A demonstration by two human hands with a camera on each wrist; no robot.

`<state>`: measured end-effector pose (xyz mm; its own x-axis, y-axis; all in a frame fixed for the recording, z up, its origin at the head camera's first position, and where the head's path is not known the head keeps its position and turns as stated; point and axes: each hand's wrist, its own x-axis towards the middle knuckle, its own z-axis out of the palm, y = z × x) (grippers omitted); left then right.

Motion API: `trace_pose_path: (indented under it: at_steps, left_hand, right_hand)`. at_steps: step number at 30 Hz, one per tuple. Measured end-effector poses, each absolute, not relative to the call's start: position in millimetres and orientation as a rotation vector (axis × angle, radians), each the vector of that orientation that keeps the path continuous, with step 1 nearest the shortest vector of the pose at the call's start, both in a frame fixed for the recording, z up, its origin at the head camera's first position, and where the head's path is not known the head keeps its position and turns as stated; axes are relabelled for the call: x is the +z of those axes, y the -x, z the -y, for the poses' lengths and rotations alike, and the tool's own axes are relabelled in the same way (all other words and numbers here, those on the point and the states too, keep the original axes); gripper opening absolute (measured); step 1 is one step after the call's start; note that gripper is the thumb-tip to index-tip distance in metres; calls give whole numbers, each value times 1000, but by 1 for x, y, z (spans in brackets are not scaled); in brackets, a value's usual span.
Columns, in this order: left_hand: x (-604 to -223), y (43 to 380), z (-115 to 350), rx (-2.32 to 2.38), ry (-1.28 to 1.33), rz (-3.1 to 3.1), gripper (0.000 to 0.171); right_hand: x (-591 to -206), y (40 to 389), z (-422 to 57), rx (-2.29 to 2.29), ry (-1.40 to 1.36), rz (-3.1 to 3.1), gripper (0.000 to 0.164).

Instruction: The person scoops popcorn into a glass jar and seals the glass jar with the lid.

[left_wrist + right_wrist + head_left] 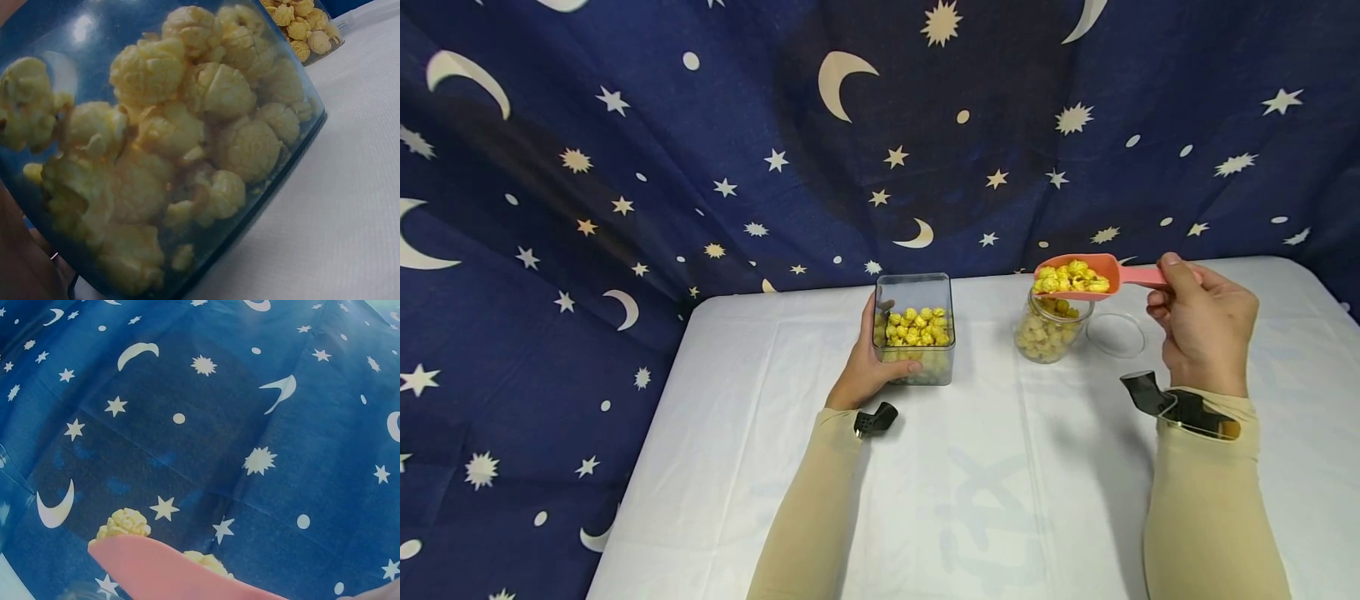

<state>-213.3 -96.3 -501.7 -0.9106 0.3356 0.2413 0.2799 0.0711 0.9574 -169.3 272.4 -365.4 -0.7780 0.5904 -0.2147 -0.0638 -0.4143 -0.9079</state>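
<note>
My right hand [1213,321] pinches the handle of a pink scoop [1138,275] heaped with yellow popcorn [1071,277]. The scoop is level and overlaps the mouth of a round clear jar [1051,337] in the head view; popcorn shows inside that jar too. In the right wrist view, popcorn [127,523] stands above the edge of the scoop [162,565]. My left hand [868,367] grips a square clear container [916,367] around its left side, thumb across the front. Popcorn [219,87] fills its lower part, seen through the wall in the left wrist view.
A round clear lid [1116,335] lies on the white tablecloth [985,492] just right of the jar. Behind the table hangs a dark blue cloth [760,150] with moons and stars. The jar stands to the right of the square container.
</note>
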Motion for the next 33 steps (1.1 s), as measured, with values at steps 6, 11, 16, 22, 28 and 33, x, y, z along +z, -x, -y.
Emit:
trace_pose_path:
  at_steps: [6, 11, 16, 22, 28, 33]
  left_hand:
    - [-502, 214, 96, 2029, -668, -2243, 126]
    - [-502, 214, 96, 2034, -654, -2227, 126]
    - [-501, 213, 96, 2032, -655, -2216, 128]
    - [-501, 214, 97, 2033, -650, -2212, 129]
    - [-501, 214, 96, 2036, -632, -2220, 125]
    - [-501, 213, 96, 2049, -628, -2206, 126]
  right_hand:
    - [-365, 169, -280, 2226, 767, 1398, 23]
    - [-364, 167, -283, 2205, 763, 1405, 14]
    - [-363, 166, -284, 2186, 765, 1435, 17]
    - [-361, 165, -285, 2161, 762, 1459, 15]
    - [-358, 163, -285, 2132, 775, 1492, 12]
    - [-356, 161, -284, 2097, 770, 1508, 12]
